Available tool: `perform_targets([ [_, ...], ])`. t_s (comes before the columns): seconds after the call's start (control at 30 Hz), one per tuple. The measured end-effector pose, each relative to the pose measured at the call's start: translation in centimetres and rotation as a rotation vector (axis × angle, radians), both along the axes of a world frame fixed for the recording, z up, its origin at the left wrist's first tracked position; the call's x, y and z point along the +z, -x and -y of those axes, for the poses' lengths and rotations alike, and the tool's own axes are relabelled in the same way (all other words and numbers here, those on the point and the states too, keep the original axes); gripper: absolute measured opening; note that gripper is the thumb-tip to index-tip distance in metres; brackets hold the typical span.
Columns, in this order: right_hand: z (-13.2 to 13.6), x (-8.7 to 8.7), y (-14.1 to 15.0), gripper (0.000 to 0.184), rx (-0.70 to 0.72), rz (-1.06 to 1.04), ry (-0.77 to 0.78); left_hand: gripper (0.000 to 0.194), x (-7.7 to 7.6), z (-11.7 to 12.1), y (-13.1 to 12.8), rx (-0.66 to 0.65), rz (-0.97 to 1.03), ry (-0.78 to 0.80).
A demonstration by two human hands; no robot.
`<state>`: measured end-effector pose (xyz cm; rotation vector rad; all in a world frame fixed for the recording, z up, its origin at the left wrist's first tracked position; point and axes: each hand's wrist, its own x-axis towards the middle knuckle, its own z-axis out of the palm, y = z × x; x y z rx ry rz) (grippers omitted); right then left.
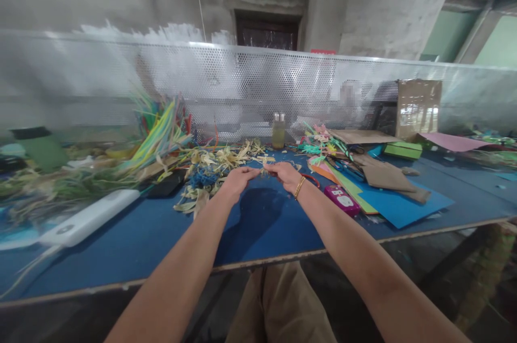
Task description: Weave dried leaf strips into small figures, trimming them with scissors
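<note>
Over the blue tabletop (pixel 262 235), my left hand (pixel 241 179) and my right hand (pixel 284 175) meet fingertip to fingertip, each closed in a pinch. A small straw-coloured frayed piece (pixel 265 167) shows between them; it is too small to tell its kind. The right wrist wears a gold bracelet (pixel 299 187). Just behind and left of the hands spreads a heap of pale dried husk-like strips and flowers (pixel 226 155), with a dark blue clump (pixel 203 177) in it. A red loop (pixel 312 179) lies right of my right hand.
Left are a white power strip (pixel 92 216), a green cup (pixel 40 149) and a bundle of coloured strips (pixel 163 133). A bottle of yellowish liquid (pixel 278 132) stands at the back. Right lie a purple case (pixel 341 200), blue paper (pixel 407 205) and cardboard pieces (pixel 388 173). Perforated metal screen (pixel 226 76) behind.
</note>
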<state>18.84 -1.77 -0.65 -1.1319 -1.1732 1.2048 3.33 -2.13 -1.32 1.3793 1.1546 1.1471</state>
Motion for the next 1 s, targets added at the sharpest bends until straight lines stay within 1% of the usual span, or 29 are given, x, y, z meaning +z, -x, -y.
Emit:
perform_targets([
  [0.13, -0.1, 0.2, -0.3, 0.040, -0.020, 0.000, -0.028, 0.034, -0.5, -0.9, 0.3, 0.052, -0.002, -0.009],
  [0.23, -0.4, 0.1, -0.5, 0.041, -0.035, -0.020, -0.051, 0.032, -0.8, -1.2, 0.4, 0.072, 0.016, -0.022],
  [0.37, -1.0, -0.2, -0.9, 0.038, -0.078, -0.061, -0.046, 0.029, -0.7, -1.4, 0.5, 0.156, 0.088, 0.006],
  [0.47, -1.3, -0.3, -1.1, 0.037, -0.113, -0.082, -0.041, 0.031, -0.4, -1.3, 0.6, 0.223, 0.170, 0.012],
  [0.5, -1.3, -0.3, -1.1, 0.036, -0.116, -0.084, -0.040, 0.033, -0.4, -1.2, 0.6, 0.213, 0.184, 0.022],
  [0.57, -1.2, -0.3, -0.9, 0.037, -0.113, -0.083, -0.040, 0.039, -0.2, -0.9, 0.4, 0.141, 0.175, 0.054],
  [0.67, -0.8, -0.3, -0.3, 0.037, -0.087, -0.062, -0.054, 0.045, -0.1, -0.4, -0.1, 0.034, 0.083, 0.047],
  [0.83, -0.5, -0.7, 0.5, 0.035, -0.022, -0.026, -0.042, 0.034, -0.2, 0.1, -0.4, -0.017, -0.060, -0.010],
  [1.0, -0.9, -0.8, 0.0, 0.035, -0.076, -0.036, -0.038, 0.028, -0.4, -0.2, -0.1, -0.051, -0.103, -0.034],
])
